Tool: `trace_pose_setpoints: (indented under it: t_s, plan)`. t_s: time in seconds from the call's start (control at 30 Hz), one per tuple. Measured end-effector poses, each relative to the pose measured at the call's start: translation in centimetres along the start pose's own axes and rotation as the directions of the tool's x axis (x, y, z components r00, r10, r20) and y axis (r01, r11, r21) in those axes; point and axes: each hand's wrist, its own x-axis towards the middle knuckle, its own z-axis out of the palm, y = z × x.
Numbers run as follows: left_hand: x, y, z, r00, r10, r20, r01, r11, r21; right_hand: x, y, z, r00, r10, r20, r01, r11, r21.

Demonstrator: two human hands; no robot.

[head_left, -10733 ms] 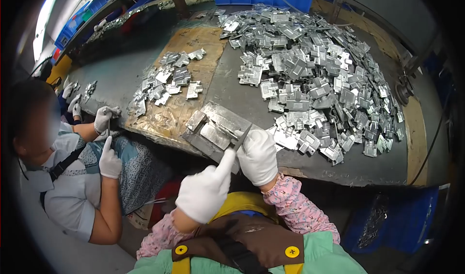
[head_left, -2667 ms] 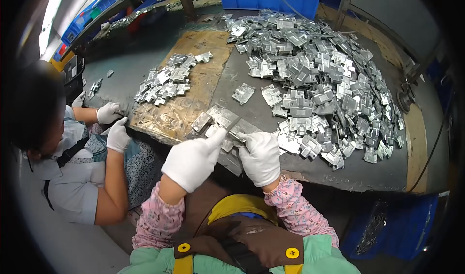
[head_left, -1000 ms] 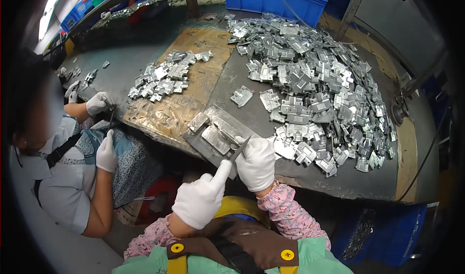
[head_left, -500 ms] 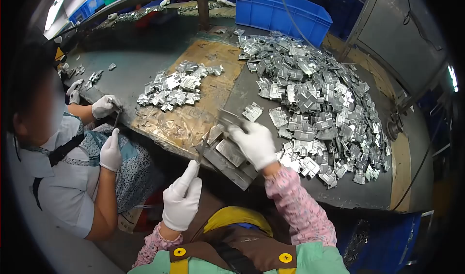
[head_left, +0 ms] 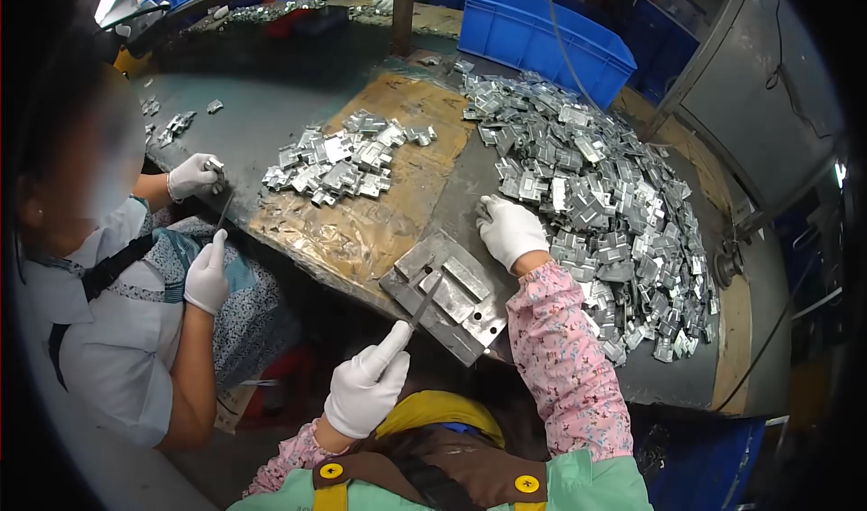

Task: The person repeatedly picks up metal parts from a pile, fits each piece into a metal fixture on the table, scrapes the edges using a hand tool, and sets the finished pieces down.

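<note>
My left hand (head_left: 366,389), in a white glove, holds a thin dark file (head_left: 426,301) whose blade points up over the metal fixture block (head_left: 433,317). The fixture lies at the table's front edge, with raised bars and small holes. Beyond it and to its right, my right hand (head_left: 512,233) rests at the left edge of the large pile of silvery metal parts (head_left: 587,186). Its fingers are bent together, and whatever lies under them is hidden. A smaller heap of similar parts (head_left: 339,163) sits on the brown covering.
A co-worker sits at the left with gloved hands (head_left: 194,177), one holding a thin tool. A blue bin (head_left: 546,41) stands behind the large pile. Small parts (head_left: 176,127) lie at the table's far left. A cable hangs over the bin.
My right hand has left the fixture and moved away to the large pile, over where a lone part lay. My left hand has drawn back from the right hand, still with the file. The view has shifted.
</note>
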Motion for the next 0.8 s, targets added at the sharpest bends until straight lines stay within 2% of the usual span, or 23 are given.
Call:
trace_pose_setpoints:
  t_s: [0.07, 0.2, 0.33, 0.4, 0.47, 0.53, 0.6, 0.7, 0.8]
  plan:
    - [0.2, 0.6, 0.3, 0.999, 0.035, -0.007, -0.035, 0.999, 0.004, 0.2, 0.3, -0.8, 0.998, 0.062, 0.029, -0.064, 0.994, 0.087]
    - [-0.3, 1.3, 0.2, 0.999, 0.037, -0.005, -0.037, 0.999, 0.027, -1.4, 1.0, 0.8, 0.948, 0.083, -0.309, -0.041, 0.989, 0.141]
    - [-1.0, 1.2, -0.3, 1.000, 0.008, 0.007, -0.008, 0.999, 0.036, -5.9, -0.8, -2.8, 0.958, 0.026, -0.287, 0.048, 0.968, 0.248]
    - [-1.2, 1.3, -0.2, 1.000, -0.003, 0.013, 0.002, 1.000, 0.026, -8.6, -1.7, -4.3, 0.968, -0.046, -0.247, 0.103, 0.969, 0.226]
    - [-1.3, 1.3, 0.0, 1.000, 0.000, 0.010, 0.000, 1.000, 0.007, -10.8, -2.3, -3.5, 0.976, -0.096, -0.196, 0.149, 0.949, 0.277]
    - [-1.4, 1.6, 0.2, 1.000, 0.024, 0.015, -0.024, 1.000, 0.007, -12.2, -1.9, -1.6, 0.915, -0.237, -0.327, 0.292, 0.947, 0.131]
    - [-1.5, 2.0, 0.3, 0.999, 0.040, 0.028, -0.040, 0.999, 0.003, -13.4, -1.5, -0.9, 0.840, -0.287, -0.461, 0.407, 0.895, 0.183]
    - [-1.7, 2.0, 0.4, 0.997, 0.076, 0.020, -0.077, 0.997, 0.008, -14.0, -1.3, 0.8, 0.702, -0.133, -0.700, 0.515, 0.774, 0.369]
    - [-1.7, 1.9, 0.1, 0.997, 0.070, 0.020, -0.071, 0.997, 0.014, -14.4, -2.2, 2.6, 0.733, -0.196, -0.652, 0.551, 0.733, 0.399]
